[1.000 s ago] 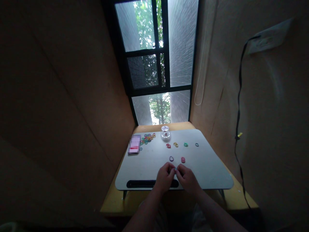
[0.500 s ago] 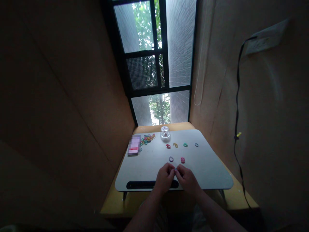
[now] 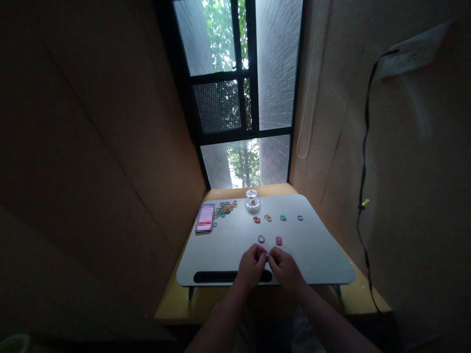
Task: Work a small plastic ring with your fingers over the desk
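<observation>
My left hand (image 3: 252, 266) and my right hand (image 3: 284, 267) meet fingertip to fingertip over the near middle of the white lap table (image 3: 312, 260). Both are closed in a pinch on a small pale-blue thing (image 3: 267, 254), mostly hidden by the fingers and too small to name. Just beyond my fingers lie a purple ring-shaped band (image 3: 261, 239) and a pink band bundle (image 3: 278, 240). Farther back, a row holds red bands (image 3: 256, 220), yellow bands (image 3: 268, 218), green bands (image 3: 283, 217) and a dark blue band (image 3: 300, 218).
A pile of mixed coloured bands (image 3: 225, 209) lies at the back left beside a phone (image 3: 205, 218) with a blurred screen. At the back stands a clear jar (image 3: 252, 202). A black strip (image 3: 215, 277) runs along the near edge. A black cable (image 3: 363, 171) hangs on the right wall.
The view has tilted slightly, so the table sits a little higher in the picture. My hands remain pinched together, with only slight finger movement.
</observation>
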Available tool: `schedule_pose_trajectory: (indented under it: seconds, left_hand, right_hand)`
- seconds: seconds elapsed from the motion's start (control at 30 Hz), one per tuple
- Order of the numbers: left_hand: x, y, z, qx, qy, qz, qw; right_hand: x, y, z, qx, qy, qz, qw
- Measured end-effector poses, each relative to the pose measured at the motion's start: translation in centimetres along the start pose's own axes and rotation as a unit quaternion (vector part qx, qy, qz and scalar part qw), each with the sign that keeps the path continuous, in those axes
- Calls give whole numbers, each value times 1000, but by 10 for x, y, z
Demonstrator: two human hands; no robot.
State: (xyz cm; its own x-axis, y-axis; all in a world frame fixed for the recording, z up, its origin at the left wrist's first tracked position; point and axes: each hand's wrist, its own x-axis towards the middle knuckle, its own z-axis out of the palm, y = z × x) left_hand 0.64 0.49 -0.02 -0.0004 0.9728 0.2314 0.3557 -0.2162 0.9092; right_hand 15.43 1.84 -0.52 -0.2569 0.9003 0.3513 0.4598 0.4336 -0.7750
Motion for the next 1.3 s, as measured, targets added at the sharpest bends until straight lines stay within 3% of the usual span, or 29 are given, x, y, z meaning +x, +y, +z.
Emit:
schedule_pose_trajectory:
  seconds: [0.37,0.97,1.3]
  left_hand:
    - [0,-1,0,1,5,6,1000]
    - [-1,9,-4,-56,-24,2,998]
    - [0,1,-1,-38,-7,-4,999]
  right_hand:
    - [1,1,-1,19,24,5,1000]
    - [1,1,0,18,5,-6,1000]
    - [1,0,-3,39,-1,-3,999]
